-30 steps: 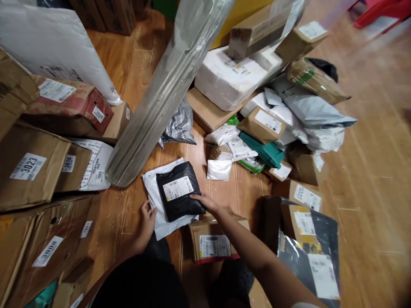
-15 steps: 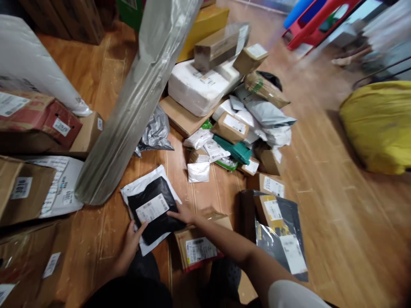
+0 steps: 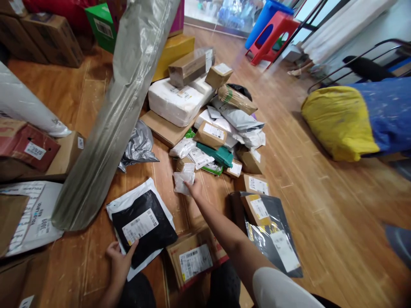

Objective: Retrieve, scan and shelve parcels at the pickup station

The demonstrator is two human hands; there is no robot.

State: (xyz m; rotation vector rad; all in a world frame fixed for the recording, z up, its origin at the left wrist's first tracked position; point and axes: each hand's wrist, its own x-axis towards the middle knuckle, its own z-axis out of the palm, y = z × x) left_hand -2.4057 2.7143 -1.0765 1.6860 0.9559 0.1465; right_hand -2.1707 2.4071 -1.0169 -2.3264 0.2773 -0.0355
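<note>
A black mailer (image 3: 144, 224) with a white label lies on a white mailer (image 3: 128, 201) on the wooden floor in front of me. My left hand (image 3: 119, 259) grips the black mailer's near edge, thumb on top. My right hand (image 3: 196, 190) is stretched forward, and its fingers close on the right edge of a small white packet (image 3: 181, 182) at the near side of the parcel pile.
A long silver-wrapped parcel (image 3: 112, 115) leans across the left. Behind the packet is a pile of boxes and mailers with a white foam box (image 3: 173, 102). A labelled cardboard box (image 3: 192, 256) and a dark plastic-wrapped parcel (image 3: 269, 226) lie near my knees. A yellow sack (image 3: 337, 119) sits right, cartons left.
My right hand has left the black mailer and reached forward to the small white packet. My left hand stays at the black mailer's near edge. The view has swung up and right.
</note>
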